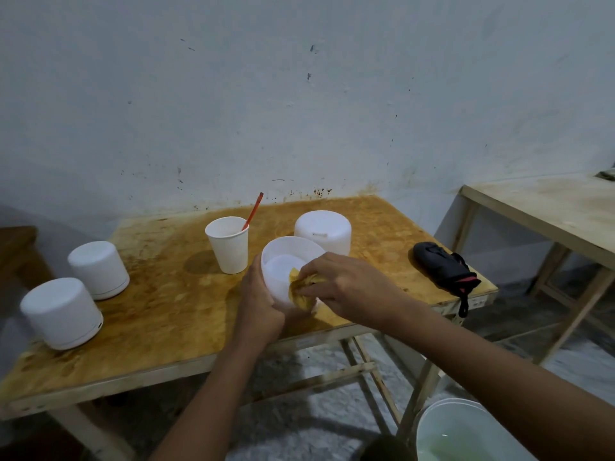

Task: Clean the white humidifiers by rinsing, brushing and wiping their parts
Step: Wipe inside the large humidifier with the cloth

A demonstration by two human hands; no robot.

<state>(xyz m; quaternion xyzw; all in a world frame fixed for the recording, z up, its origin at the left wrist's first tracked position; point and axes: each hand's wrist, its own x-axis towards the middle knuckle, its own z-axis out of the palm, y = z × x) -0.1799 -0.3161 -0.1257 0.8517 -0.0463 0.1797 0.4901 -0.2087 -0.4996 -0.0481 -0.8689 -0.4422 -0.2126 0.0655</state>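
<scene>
The right hand (346,284) has a tight grip on a soft yellow cloth (301,289) at the rim of the white humidifier tub (293,240). The left hand (263,301) wraps the tub's side, near the front of the surface (159,294). The tub looks light, hard and maybe slippery, so hold it by its wall.

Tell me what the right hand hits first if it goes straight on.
Likely the inside wall of the white tank, since the right hand grips the yellow cloth at its rim; depth is unclear.
</scene>
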